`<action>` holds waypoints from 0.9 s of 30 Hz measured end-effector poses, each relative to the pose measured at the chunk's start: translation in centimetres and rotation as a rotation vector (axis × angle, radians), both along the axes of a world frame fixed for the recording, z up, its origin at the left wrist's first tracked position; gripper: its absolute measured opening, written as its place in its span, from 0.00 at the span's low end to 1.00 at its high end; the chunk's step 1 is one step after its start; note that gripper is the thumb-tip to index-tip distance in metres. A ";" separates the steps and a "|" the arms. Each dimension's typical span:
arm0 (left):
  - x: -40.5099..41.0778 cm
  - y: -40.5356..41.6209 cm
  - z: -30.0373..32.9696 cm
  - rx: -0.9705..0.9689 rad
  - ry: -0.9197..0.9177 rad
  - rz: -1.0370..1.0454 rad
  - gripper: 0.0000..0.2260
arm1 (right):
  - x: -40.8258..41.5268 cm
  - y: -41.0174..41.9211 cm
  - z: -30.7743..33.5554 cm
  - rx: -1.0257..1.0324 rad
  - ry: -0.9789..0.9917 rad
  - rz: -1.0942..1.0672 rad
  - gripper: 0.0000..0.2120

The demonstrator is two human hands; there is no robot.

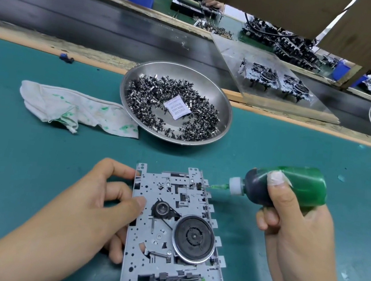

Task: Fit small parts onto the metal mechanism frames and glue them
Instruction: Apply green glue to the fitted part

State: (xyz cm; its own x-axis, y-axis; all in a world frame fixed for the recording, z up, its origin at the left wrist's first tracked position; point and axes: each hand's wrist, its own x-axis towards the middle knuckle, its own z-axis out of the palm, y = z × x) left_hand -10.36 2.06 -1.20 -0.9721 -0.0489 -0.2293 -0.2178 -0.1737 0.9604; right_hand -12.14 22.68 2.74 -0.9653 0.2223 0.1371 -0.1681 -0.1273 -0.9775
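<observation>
1. Head view, surroundings: a steel bowl [176,103] heaped with small dark parts [196,120] and a white desiccant packet [177,106] sits on the green table [27,157] near its far edge. Its left rim overlaps a green-stained white rag [72,108]. Beyond the far edge runs a dark conveyor [78,19], with a clear sheet [268,73] bearing finished mechanisms [277,80].
2. The metal mechanism frame [169,228] lies flat near the table's near edge, its long axis running from near to far, with the black flywheel [194,236] facing up.
3. The left hand [93,213] holds the frame's left edge, thumb on top and fingers curled beneath.
4. The right hand [295,224] grips a green glue bottle [290,187], lying nearly level and pointing left. Its nozzle tip [217,186] touches the frame's far right corner.
</observation>
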 end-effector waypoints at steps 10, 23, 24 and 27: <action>0.1 -0.1 0.0 -0.002 0.004 0.005 0.09 | 0.0 0.0 0.0 0.011 -0.008 -0.006 0.21; 0.0 -0.1 -0.2 -0.005 0.020 -0.006 0.09 | 0.1 0.1 0.6 -0.106 -0.078 -0.026 0.07; 0.0 -0.1 -0.2 -0.014 0.027 -0.010 0.09 | 0.1 0.1 0.7 -0.148 -0.098 -0.034 0.08; 0.1 0.1 -0.1 -0.079 0.052 -0.013 0.09 | 0.1 0.3 0.6 -0.245 -0.170 -0.021 0.04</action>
State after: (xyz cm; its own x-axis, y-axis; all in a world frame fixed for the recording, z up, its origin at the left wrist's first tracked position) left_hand -10.29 2.19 -1.35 -0.9833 -0.0518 -0.1742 -0.1689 -0.0943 0.9811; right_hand -12.09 22.97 3.37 -0.9647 0.2490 -0.0860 -0.0102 -0.3613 -0.9324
